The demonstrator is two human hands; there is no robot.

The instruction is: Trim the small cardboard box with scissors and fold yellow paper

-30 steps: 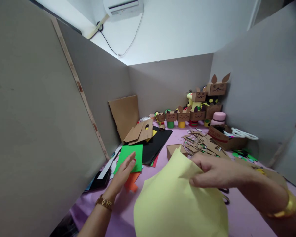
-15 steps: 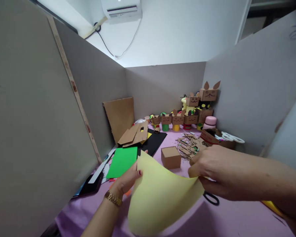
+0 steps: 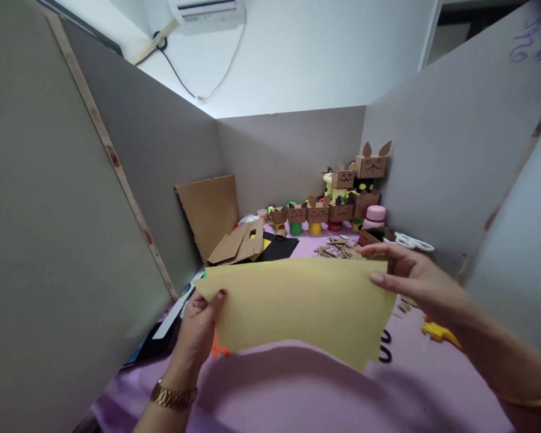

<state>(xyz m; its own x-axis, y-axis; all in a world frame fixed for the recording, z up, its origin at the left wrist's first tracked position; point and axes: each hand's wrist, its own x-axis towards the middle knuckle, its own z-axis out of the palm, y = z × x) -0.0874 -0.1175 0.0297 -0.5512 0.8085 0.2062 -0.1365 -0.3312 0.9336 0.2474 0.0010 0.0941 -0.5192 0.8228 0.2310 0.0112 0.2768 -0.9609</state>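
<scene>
A sheet of yellow paper is stretched between my two hands above the table, its lower edge bowed. My left hand, with a gold watch on the wrist, pinches the left end, thumb in front. At the upper right corner, my right hand has its thumb on the front of the sheet and its index finger over the top edge. Black scissor handles show on the table just right of the sheet. The small cardboard box seen before is hidden behind the paper.
Cardboard animal figures line the back. Cardboard scraps lie before them, near a pink bottle and white-handled scissors. A yellow tool rests at right. Cardboard pieces and a dark tablet are at left.
The yellow paper went from curled and hanging to spread out nearly flat and level. My right hand rolled over to its corner, and the sheet now covers the small box and most of the green sheet.
</scene>
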